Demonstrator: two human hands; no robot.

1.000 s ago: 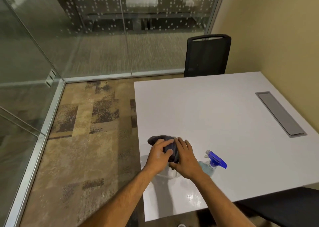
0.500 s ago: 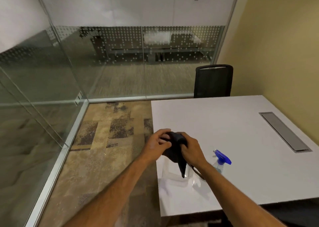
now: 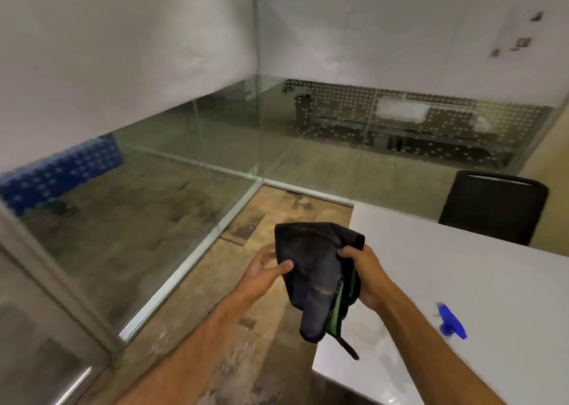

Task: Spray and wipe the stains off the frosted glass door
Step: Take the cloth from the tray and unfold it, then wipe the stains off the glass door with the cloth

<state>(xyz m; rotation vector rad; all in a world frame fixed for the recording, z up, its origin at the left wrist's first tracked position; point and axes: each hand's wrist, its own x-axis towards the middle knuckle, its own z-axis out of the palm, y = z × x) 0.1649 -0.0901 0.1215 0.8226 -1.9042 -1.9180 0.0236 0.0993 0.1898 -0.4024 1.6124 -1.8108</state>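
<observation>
Hands holding a dark cloth, glass cleaning not yet begun.

Left hand (image 3: 267,269) pinches and right hand (image 3: 363,273) grips a dark cleaning cloth (image 3: 314,273) beside a white table (image 3: 462,281); the blue-capped spray bottle (image 3: 450,321) lies there untouched, frosted glass partition (image 3: 385,47) well ahead, unsprayed and unwiped.

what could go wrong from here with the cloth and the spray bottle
Both hands, left and right, grip the dark cloth, so neither is free for the spray bottle on the white table; wiping may start dry. The cloth's loose strap dangles and could snag the table corner.
</observation>
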